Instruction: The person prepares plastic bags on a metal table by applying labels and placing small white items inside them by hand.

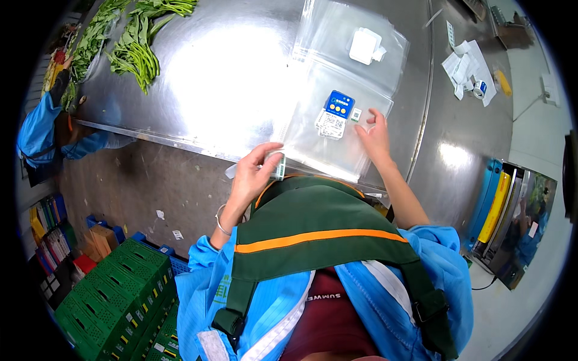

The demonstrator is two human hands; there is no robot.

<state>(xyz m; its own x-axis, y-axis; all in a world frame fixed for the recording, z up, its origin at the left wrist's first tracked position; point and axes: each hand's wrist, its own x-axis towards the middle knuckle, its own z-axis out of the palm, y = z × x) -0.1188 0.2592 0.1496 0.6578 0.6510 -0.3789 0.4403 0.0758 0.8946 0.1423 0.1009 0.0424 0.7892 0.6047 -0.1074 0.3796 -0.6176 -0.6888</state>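
Note:
Clear plastic bags lie flat in a stack at the table's near edge. On the top one sits a blue-and-white label, with other printed white labels partly under it. A small white-and-green sticker lies just right of it. My right hand rests over the bag's right side, thumb and fingers apart, close to that sticker and holding nothing visible. At the bag's near left corner, my left hand pinches a small green-and-white label strip.
Leafy green vegetables lie at the table's far left. A white plastic piece rests on the farther bags. Crumpled paper and a label roll are at the right. Green crates stand lower left; another person's blue sleeve shows left.

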